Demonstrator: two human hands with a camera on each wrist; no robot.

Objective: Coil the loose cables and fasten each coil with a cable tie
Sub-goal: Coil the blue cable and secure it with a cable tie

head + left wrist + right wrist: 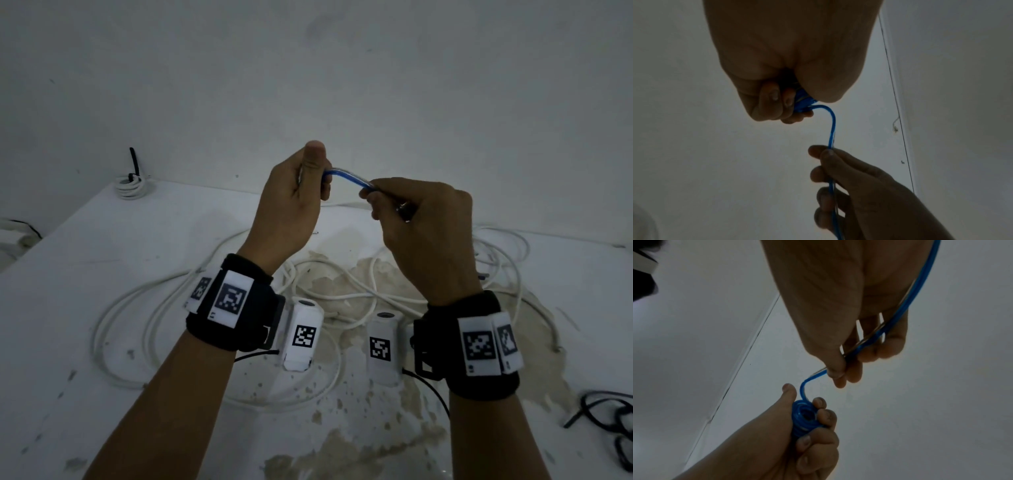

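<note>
Blue cable (804, 417), wound tight, sits in my left hand (291, 202), its grip clamped round the coil above the bench (102, 246); my right hand (424, 233) pinches the free end. White cables (342, 291) lie loose beneath.

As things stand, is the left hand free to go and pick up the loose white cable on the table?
Probably not yet. The left hand grips the blue coil, whose free strand runs to the right hand. The white cable lies unobstructed on the table below, but the coil would need setting down first.
</note>
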